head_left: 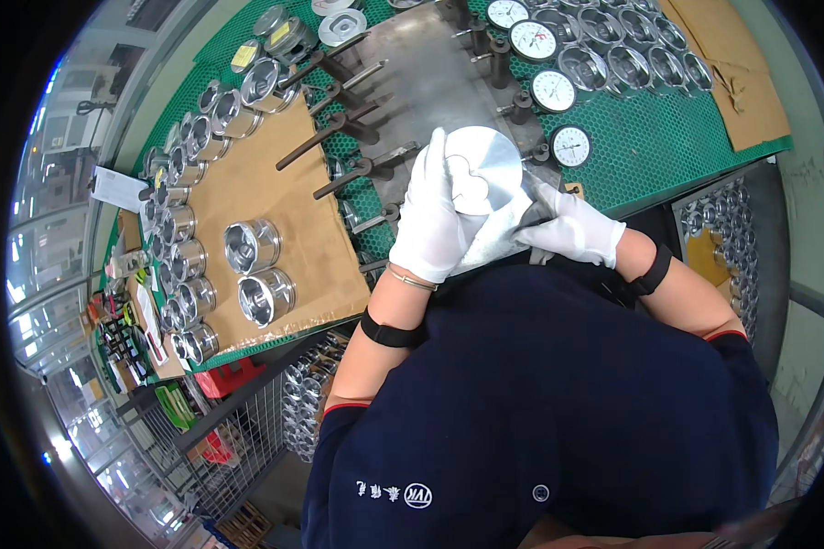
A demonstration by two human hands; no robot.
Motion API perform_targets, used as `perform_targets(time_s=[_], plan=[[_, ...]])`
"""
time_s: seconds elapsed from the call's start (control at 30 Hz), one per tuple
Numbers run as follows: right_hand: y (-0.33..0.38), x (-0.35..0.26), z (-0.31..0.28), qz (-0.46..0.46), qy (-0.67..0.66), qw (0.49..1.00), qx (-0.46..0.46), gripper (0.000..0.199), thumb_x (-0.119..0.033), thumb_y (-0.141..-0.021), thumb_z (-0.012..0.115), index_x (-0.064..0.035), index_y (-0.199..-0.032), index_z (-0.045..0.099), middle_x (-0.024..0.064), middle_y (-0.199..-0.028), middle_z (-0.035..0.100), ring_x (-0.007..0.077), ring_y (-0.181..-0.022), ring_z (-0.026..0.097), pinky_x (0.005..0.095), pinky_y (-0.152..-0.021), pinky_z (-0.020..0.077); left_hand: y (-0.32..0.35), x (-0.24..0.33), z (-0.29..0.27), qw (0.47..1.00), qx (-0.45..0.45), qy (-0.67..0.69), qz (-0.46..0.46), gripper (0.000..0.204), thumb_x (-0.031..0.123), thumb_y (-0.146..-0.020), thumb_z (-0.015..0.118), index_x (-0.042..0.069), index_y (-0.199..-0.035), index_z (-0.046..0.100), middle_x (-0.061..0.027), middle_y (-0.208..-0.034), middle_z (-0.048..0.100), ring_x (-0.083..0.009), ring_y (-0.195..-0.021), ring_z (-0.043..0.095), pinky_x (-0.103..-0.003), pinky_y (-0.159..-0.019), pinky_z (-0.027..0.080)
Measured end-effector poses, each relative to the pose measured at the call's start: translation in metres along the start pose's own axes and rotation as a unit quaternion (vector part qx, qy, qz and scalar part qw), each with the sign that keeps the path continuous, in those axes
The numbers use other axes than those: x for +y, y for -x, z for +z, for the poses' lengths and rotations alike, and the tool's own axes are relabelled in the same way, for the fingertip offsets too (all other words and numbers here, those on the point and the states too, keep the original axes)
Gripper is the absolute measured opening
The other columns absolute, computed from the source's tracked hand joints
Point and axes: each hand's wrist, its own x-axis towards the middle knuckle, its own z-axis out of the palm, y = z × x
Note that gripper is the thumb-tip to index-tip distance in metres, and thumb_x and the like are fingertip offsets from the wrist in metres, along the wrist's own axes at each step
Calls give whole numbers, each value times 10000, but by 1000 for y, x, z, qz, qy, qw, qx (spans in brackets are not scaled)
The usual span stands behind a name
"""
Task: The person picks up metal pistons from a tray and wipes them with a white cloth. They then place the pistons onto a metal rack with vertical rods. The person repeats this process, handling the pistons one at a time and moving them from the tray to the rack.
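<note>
My left hand (432,220), in a white glove, is wrapped round the left side of a silvery piston (496,163). The piston's round crown, with a scalloped recess, faces up over the near end of a grey metal plate (430,78). Under the piston's near side bunches a white cloth (496,236). My right hand (572,227), gloved as well, pinches the cloth at the piston's lower right; its fingertips are partly hidden.
Dial gauges (553,91) and rod-like metal fixtures (343,128) flank the plate. Rows of pistons (188,261) stand on cardboard (311,220) at left; two stand apart (252,245). More pistons (627,64) fill the far right of the green mat (650,137). A wire cage (238,421) stands lower left.
</note>
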Motion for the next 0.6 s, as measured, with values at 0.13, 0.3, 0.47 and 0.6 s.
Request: perform_targets(time_s=[0.13,0.3,0.47,0.6], plan=[[2,-2,-1,0,3,1000,-4,1012,-235,-884,729,-29,-1640,89,177,-1034,730,249,-861,723,339,-763,590,-2,3,-1,1000,1,-3,7,1039,191,-708,911,-19,-1543,330,-264,-1371,542,-421,-1220,594,-453,-1025,508],[22,-16,0,-231,305,900,211,845,-298,-912,697,2,-1575,268,258,-1091,704,405,-859,712,445,-773,580,2,26,-17,979,-56,176,-87,611,81,-863,743,-29,-1404,481,-178,-1260,635,-309,-1155,652,-396,-971,539],[62,-23,-70,-235,47,960,142,506,-60,-965,466,-40,-1469,502,154,-1192,710,219,-862,743,319,-660,611,8,72,-55,959,-86,243,-117,459,1,-939,639,-27,-1383,530,-143,-1181,683,-191,-969,709,-333,-905,558],[94,7,-126,-93,-151,901,396,414,-115,-947,545,-9,-1343,600,115,-1103,715,183,-969,678,310,-862,541,10,18,-80,986,89,-47,-132,540,115,-947,692,-15,-1435,501,-206,-1308,636,-275,-1103,684,-396,-966,538]])
